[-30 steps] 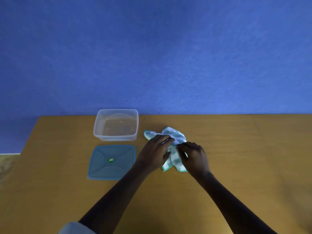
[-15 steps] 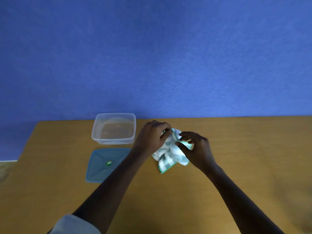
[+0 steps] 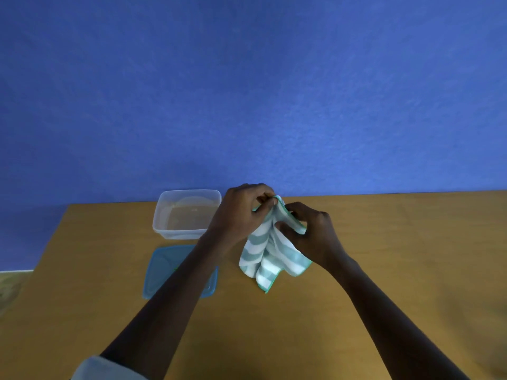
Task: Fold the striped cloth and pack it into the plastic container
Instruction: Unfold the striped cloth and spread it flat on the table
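The striped cloth (image 3: 270, 252), white with pale green bands and a green hem, hangs bunched above the wooden table. My left hand (image 3: 241, 215) pinches its top edge. My right hand (image 3: 312, 234) grips the edge just to the right, thumb pressed into the folds. The lower corners of the cloth dangle toward the table. A clear plastic container (image 3: 187, 213) stands open and empty at the back of the table, left of my left hand. Its blue lid (image 3: 162, 272) lies flat in front of it, partly hidden under my left forearm.
The wooden table (image 3: 397, 270) runs to a blue wall at the back. Its left edge slants past the container and lid, with floor showing beyond it at the far left.
Both hands have lifted the cloth off the table and raised it; it was crumpled flat on the table a second ago and now hangs from my fingers.
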The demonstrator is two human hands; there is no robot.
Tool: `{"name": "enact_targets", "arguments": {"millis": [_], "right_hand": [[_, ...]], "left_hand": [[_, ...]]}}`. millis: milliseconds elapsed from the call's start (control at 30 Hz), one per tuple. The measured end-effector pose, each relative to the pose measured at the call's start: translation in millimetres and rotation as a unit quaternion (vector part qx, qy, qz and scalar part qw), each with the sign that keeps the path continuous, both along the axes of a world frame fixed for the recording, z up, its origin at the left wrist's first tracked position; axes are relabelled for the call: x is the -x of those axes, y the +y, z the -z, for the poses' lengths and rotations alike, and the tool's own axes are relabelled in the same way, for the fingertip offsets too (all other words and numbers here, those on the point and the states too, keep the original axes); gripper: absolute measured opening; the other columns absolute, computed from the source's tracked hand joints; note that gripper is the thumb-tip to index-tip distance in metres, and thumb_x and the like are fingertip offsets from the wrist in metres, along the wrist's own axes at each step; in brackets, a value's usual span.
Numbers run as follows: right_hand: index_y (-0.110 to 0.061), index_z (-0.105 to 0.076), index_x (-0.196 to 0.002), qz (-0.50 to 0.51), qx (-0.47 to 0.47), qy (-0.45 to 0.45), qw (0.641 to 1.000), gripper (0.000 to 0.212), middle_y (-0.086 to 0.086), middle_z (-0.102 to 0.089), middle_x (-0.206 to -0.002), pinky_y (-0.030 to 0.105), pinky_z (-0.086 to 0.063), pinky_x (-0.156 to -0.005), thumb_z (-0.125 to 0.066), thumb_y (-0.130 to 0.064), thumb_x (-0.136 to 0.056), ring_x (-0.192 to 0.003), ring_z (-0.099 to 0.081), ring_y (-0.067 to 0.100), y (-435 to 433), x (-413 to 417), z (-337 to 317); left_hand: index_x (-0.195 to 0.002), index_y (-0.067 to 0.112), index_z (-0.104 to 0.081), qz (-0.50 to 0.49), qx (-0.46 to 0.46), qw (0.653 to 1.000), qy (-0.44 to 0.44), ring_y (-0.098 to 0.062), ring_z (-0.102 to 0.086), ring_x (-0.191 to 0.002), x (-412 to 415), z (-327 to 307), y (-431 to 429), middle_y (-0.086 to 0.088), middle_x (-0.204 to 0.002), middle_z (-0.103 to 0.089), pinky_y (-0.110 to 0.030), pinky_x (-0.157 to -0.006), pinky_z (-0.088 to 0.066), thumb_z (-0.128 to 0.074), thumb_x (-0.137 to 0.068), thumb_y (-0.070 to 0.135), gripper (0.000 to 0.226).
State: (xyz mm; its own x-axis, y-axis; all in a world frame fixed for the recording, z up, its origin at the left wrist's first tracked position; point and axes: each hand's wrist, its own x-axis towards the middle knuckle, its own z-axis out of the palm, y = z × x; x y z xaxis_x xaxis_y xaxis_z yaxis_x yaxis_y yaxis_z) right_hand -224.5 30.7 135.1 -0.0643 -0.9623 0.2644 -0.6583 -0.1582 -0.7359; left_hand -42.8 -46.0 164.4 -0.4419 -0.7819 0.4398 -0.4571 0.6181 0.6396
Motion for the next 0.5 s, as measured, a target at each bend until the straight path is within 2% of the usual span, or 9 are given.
{"name": "enact_targets", "arguments": {"millis": [67,200,267,367,433,500], "right_hand": [[-0.014,-0.074,-0.094,-0.006,0.000,-0.014,1.000,0.011,0.003,-0.076,-0.081,0.041,-0.054,-0.068,-0.073,-0.022,-0.086,-0.073,-0.070,0.024,-1,2,-6],[-0.014,-0.078,-0.095,-0.008,0.039,-0.043,0.998,0.010,-0.004,-0.078,-0.083,0.038,-0.057,-0.070,-0.076,-0.014,-0.085,-0.076,-0.072,0.011,-4,7,-28],[-0.015,-0.080,-0.096,-0.016,0.050,-0.048,0.997,0.013,-0.004,-0.078,-0.084,0.036,-0.057,-0.069,-0.077,-0.011,-0.084,-0.076,-0.072,0.010,-7,8,-40],[-0.019,-0.081,-0.097,-0.044,0.050,-0.036,0.997,0.015,-0.008,-0.078,-0.090,0.024,-0.054,-0.072,-0.077,-0.012,-0.085,-0.082,-0.072,0.007,-10,5,-55],[-0.019,-0.081,-0.097,-0.053,0.060,-0.029,0.996,0.014,-0.009,-0.078,-0.091,0.016,-0.051,-0.072,-0.077,-0.013,-0.085,-0.083,-0.072,0.005,-10,4,-61],[-0.020,-0.079,-0.093,-0.042,0.081,-0.025,0.996,0.010,-0.012,-0.077,-0.086,0.015,-0.049,-0.067,-0.079,-0.021,-0.084,-0.078,-0.071,0.004,-10,4,-64]], "left_hand": [[-0.092,0.015,-0.072,-0.004,0.001,1.000,0.008,-0.006,-0.070,-0.079,-4,-3,-2,0.006,-0.084,-0.075,-0.029,-0.077,-0.056,-0.071,-0.089,0.022,0.007],[-0.094,0.015,-0.074,-0.021,0.013,1.000,0.007,-0.004,-0.069,-0.080,-14,-6,-6,0.007,-0.085,-0.076,-0.029,-0.078,-0.055,-0.076,-0.086,0.019,0.009],[-0.105,0.020,-0.073,-0.002,0.011,1.000,-0.012,-0.005,-0.067,-0.090,-14,-9,-4,0.011,-0.096,-0.075,-0.026,-0.083,-0.054,-0.077,-0.084,0.022,0.022],[-0.122,0.028,-0.067,0.050,0.008,0.997,-0.050,-0.008,-0.061,-0.107,-8,-16,2,0.014,-0.114,-0.072,-0.023,-0.090,-0.050,-0.073,-0.084,0.024,0.039],[-0.114,0.030,-0.069,0.062,0.013,0.996,-0.059,-0.011,-0.063,-0.100,-3,-22,4,0.011,-0.103,-0.074,-0.031,-0.085,-0.053,-0.069,-0.083,0.022,0.031],[-0.104,0.031,-0.070,0.054,0.002,0.997,-0.056,-0.009,-0.065,-0.089,-2,-26,5,0.011,-0.091,-0.073,-0.035,-0.079,-0.054,-0.066,-0.085,0.024,0.021]]}}
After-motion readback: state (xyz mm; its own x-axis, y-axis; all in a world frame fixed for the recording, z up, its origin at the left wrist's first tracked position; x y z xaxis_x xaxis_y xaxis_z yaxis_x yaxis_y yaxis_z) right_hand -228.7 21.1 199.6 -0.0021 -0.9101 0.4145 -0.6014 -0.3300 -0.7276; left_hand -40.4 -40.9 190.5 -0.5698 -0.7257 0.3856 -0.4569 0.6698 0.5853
